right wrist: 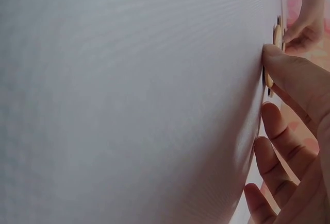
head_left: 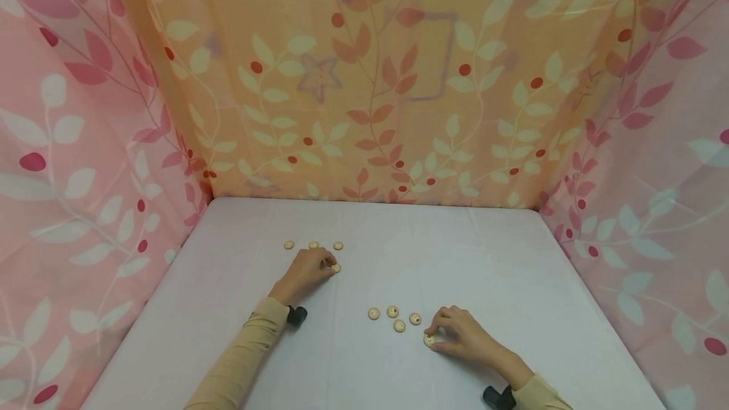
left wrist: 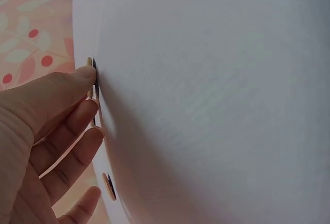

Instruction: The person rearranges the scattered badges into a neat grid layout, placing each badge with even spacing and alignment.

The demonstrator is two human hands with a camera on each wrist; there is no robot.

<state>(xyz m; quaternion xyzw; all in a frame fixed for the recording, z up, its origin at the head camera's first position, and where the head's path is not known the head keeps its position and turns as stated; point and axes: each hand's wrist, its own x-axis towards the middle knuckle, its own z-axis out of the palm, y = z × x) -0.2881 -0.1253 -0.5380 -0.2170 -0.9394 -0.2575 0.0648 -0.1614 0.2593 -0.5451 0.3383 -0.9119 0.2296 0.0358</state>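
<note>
L hand sits at the far-left of the white table, fingers curled, tips pinching a button lying flat just to its right, directly below a row of 3 buttons. R hand is nearer the person, fingertips curled round another button at its left edge, with a loose cluster of 4 buttons just up-left of it. Total 9 buttons: 4 on the L side, 5 on the R; each hand is closest to its own group.
</note>
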